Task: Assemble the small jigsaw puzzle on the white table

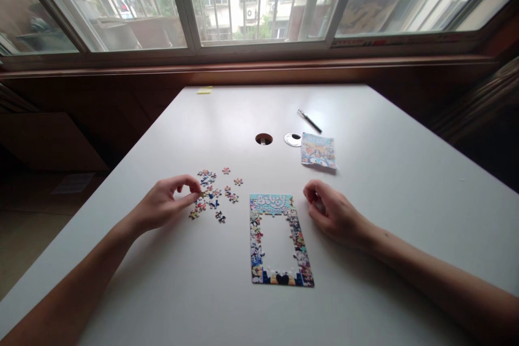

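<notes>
My left hand [172,200] pinches a small jigsaw piece [202,193] between thumb and forefinger, at the left side of a loose heap of colourful jigsaw pieces [212,192]. To the right of the heap lies a jigsaw puzzle frame [257,251], with a light-blue lettered top and a bare white middle where the table shows. My right hand [330,208] rests on the table just right of the frame, its fingers curled in. Whether anything sits inside those curled fingers is hidden.
Behind the right hand lies a printed picture sheet [318,150], partly over a round metal cover [292,139]. A black pen [310,121] is further back. The white table [178,292] has a round cable hole [264,139] and yellow tape [205,90] at its far edge.
</notes>
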Tool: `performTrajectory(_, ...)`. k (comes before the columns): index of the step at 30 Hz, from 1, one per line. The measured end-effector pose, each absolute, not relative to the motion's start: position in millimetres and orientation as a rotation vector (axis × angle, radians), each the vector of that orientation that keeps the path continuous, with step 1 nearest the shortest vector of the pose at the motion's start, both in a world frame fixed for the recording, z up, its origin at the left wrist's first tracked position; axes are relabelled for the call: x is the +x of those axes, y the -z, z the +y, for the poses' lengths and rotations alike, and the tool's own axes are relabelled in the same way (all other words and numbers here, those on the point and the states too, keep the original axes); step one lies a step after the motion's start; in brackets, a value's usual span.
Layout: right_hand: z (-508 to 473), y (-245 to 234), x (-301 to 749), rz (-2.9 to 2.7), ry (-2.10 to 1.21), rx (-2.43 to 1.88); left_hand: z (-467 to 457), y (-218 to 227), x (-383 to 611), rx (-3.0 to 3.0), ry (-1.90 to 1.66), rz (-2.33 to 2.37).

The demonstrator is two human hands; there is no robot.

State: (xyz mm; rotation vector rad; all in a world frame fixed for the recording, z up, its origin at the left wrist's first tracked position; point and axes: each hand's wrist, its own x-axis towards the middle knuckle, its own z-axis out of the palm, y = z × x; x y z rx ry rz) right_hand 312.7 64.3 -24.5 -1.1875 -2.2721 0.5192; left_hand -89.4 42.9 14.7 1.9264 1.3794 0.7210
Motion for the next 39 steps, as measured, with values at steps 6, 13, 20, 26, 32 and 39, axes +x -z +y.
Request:
performTrajectory(6,65,-8,290,-2.297,-0.556,-0.967,31,-18,-17,1.695,-0.883,0.870)
performTrajectory(13,53,-27,238,-2.345,-0.844,-0.680,24,4,33,1.768,-1.214,0.866)
performTrajectory(20,41,-4,243,-2.163,-0.952,-0.703,8,11,23,2.008,-1.203,0.922)
performTrajectory(26,37,-4,243,-2.206,-0.792,-0.632,7,14,23,1.926,-1.175,0.896)
performTrajectory(32,36,0,246,-2.259,-0.658,-0.615,5,16,25,1.771,-1.235,0.787)
performTrajectory(39,31,0,244,-2.316,-0.552,-0.635,5,15,28,1.757,-1.256,0.760)
